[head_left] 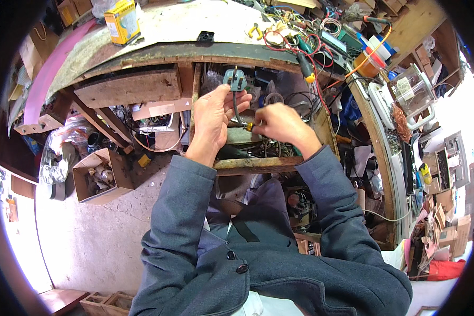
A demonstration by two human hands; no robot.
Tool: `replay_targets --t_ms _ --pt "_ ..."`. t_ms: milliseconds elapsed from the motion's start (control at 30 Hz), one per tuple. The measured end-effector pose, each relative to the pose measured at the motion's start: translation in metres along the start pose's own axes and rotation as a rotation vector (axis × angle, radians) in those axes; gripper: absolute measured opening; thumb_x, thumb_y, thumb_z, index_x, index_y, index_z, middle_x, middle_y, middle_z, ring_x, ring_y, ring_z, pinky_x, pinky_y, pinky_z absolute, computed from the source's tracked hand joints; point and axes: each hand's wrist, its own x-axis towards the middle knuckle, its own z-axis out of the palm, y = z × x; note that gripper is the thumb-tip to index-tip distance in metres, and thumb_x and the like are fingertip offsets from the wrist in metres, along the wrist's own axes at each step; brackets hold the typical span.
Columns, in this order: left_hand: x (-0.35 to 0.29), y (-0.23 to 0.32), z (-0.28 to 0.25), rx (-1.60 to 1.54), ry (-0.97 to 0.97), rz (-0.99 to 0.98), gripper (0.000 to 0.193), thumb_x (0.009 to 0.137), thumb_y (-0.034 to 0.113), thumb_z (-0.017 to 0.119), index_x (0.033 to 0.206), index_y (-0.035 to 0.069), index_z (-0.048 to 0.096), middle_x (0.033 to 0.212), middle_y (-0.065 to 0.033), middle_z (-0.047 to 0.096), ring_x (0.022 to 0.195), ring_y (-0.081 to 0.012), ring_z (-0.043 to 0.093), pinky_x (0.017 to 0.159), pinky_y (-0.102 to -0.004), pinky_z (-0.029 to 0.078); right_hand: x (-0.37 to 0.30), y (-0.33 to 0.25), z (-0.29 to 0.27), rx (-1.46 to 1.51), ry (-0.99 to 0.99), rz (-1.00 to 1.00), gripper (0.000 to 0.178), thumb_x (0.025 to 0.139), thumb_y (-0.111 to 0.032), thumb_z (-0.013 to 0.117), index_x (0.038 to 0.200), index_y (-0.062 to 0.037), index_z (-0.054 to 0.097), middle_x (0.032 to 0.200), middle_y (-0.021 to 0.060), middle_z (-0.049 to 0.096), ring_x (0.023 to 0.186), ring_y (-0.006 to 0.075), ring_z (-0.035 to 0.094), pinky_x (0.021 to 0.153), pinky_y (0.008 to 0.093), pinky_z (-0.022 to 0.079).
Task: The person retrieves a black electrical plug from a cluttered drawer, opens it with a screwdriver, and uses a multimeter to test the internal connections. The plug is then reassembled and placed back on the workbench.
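My left hand [216,117] is closed round a grey three-pin plug [235,80], its pins facing up toward me. A dark cord [236,108] runs down from the plug past my fingers. Just to the right, my right hand [280,123] is closed on a small screwdriver with a yellow and black handle [250,127]. Its thin shaft points left, below the plug, and its tip is hard to make out. Both hands are above an open wooden drawer [255,166] full of tools, wires and loose parts.
On the bench [184,26] lie a yellow box [122,22], a small black part [206,36], yellow-handled pliers [255,31] and tangled leads. A blender jug [412,89] stands at the right. A cardboard box [103,176] of parts sits on the floor at the left.
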Motion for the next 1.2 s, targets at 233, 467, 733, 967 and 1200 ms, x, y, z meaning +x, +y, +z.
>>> replay_targets --t_ms 233,467,733,967,1200 --pt "0.000 0.002 0.000 -0.012 0.021 0.003 0.033 0.107 0.019 0.058 0.118 -0.011 0.065 0.110 -0.0233 0.075 0.100 -0.0307 0.077 0.087 -0.0358 0.066 0.002 0.011 0.020 0.012 0.113 -0.064 0.025 0.087 -0.025 0.078 0.099 -0.0037 0.073 0.091 0.0202 0.075 0.093 0.0415 0.072 0.080 0.0515 0.056" --pt "-0.002 0.001 0.000 0.006 0.048 0.028 0.032 0.107 0.019 0.059 0.119 -0.010 0.065 0.110 -0.0221 0.075 0.100 -0.0305 0.077 0.087 -0.0356 0.066 -0.011 0.011 -0.016 0.589 0.627 0.015 0.017 0.084 -0.011 0.084 0.094 -0.0023 0.074 0.077 0.0052 0.071 0.066 0.0083 0.063 0.061 0.0268 0.051" --pt "0.001 -0.003 0.000 0.067 0.053 0.035 0.030 0.108 0.018 0.059 0.117 -0.009 0.068 0.109 -0.0208 0.076 0.098 -0.0293 0.078 0.085 -0.0348 0.066 -0.014 -0.022 -0.049 1.133 0.817 -0.391 0.014 0.103 -0.009 0.071 0.111 -0.0013 0.062 0.103 0.0045 0.070 0.089 0.0086 0.068 0.073 0.0258 0.060" --pt "0.001 -0.002 0.000 0.092 0.057 0.037 0.029 0.107 0.019 0.061 0.113 -0.008 0.068 0.105 -0.0198 0.076 0.093 -0.0269 0.078 0.082 -0.0335 0.066 -0.002 -0.038 -0.047 0.805 0.824 -0.368 0.016 0.103 -0.007 0.070 0.112 0.0019 0.060 0.101 0.0074 0.073 0.091 0.0107 0.070 0.082 0.0257 0.058" --pt "0.002 -0.004 -0.001 0.102 0.034 0.024 0.033 0.107 0.020 0.062 0.119 -0.010 0.069 0.108 -0.0214 0.076 0.097 -0.0277 0.078 0.085 -0.0340 0.066 0.002 -0.039 -0.046 0.759 0.855 -0.355 0.016 0.104 -0.010 0.070 0.109 0.0020 0.062 0.096 0.0062 0.073 0.086 0.0101 0.070 0.079 0.0254 0.057"
